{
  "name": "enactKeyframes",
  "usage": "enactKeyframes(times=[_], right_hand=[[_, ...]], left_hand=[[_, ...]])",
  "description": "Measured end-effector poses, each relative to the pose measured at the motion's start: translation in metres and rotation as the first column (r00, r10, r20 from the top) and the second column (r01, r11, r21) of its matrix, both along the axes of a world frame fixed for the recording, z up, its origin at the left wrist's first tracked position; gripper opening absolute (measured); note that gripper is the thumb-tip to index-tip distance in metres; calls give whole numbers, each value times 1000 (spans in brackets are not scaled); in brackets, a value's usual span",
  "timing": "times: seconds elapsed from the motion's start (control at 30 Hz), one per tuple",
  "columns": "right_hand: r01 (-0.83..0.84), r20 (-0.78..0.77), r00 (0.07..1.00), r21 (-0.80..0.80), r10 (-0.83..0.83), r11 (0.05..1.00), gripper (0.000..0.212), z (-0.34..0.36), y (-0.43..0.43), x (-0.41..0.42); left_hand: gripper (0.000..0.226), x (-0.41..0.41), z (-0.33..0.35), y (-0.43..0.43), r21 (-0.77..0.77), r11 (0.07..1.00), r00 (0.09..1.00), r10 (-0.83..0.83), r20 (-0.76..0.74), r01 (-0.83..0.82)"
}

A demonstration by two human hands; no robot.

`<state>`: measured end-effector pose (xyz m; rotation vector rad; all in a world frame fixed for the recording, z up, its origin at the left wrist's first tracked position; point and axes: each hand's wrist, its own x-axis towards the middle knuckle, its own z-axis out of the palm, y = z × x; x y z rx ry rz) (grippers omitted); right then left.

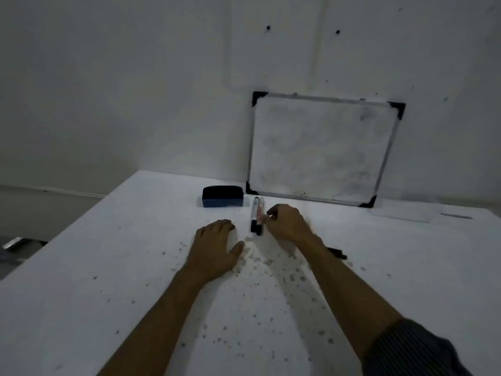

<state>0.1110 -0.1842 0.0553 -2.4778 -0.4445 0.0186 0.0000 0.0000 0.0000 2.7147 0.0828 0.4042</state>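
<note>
Two whiteboard markers lie side by side on the white table (108, 267), caps toward me: the left marker (254, 214) and the right marker (260, 215). My right hand (287, 222) is beside the right marker, fingers curled with the fingertips at its barrel; whether they pinch it is unclear. My left hand (217, 246) rests flat on the table, left of the markers, fingers spread. A small whiteboard (320, 150) with black corners leans against the wall behind. A dark blue eraser (222, 196) sits left of the board.
Grey specks stain the table near my forearms. A dark thin object (337, 253) lies on the table partly hidden behind my right forearm. A sheet of paper (404, 213) lies at the right near the wall. The table's left edge drops to the floor.
</note>
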Motion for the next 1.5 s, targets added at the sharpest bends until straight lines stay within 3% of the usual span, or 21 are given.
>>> enactKeyframes(times=[0.23, 0.43, 0.5, 0.57, 0.63, 0.7, 0.83, 0.97, 1.03, 1.2, 1.3, 1.33, 1.43, 1.5], right_hand=[[281, -75, 957, -10, -281, 960, 30, -1, 35, 20], [284, -38, 957, -92, -289, 954, 26, 14, 37, 7], [272, -60, 960, -5, -272, 962, 30, 19, 25, -2], [247, -78, 968, 153, -238, 957, 40, 29, 6, -20], [187, -111, 981, 310, -160, 932, 41, 37, -19, -47], [126, -162, 985, 458, -56, 880, 24, 37, -43, -76], [62, -285, 949, 589, 135, 806, 16, 27, -83, -116], [33, -217, 969, 585, 116, 810, 22, 24, -117, -115], [65, -215, 970, 677, 113, 733, 22, 27, -128, -107], [274, -303, 953, 890, 24, 364, 30, 28, -134, -75], [276, -288, 958, 925, 10, 263, 29, 14, -123, -71], [260, -267, 964, 921, -17, 290, 25, 7, -118, -75], [214, -147, 975, 830, -168, 515, 22, -13, -103, -87], [179, -87, 980, 771, -176, 612, 23, -23, -94, -91]], left_hand=[[79, 6, -10, 5, -5, 1000, 998, -14, 61, 15], [72, 3, -9, 5, -13, 999, 998, -43, 54, 44], [69, -2, -3, 0, -61, 997, 996, -45, 82, 50], [54, -9, 8, -10, -227, 972, 993, -26, 115, 52], [44, -15, 25, -25, -484, 874, 993, 4, 116, 53], [42, -15, 41, -43, -632, 769, 990, -11, 138, 96], [37, -10, 63, -80, -731, 626, 961, -134, 243, 272], [24, -5, 68, -108, -655, 685, 948, -216, 234, 318], [24, 0, 65, -115, -677, 678, 957, -176, 229, 287], [21, 5, 46, -122, -794, 552, 967, -158, 201, 255], [19, 5, 38, -129, -781, 571, 967, -123, 222, 252], [18, 6, 36, -132, -781, 570, 966, -118, 229, 254], [18, 9, 33, -135, -781, 567, 966, -155, 209, 260], [21, 9, 33, -135, -766, 577, 959, -195, 207, 283]])
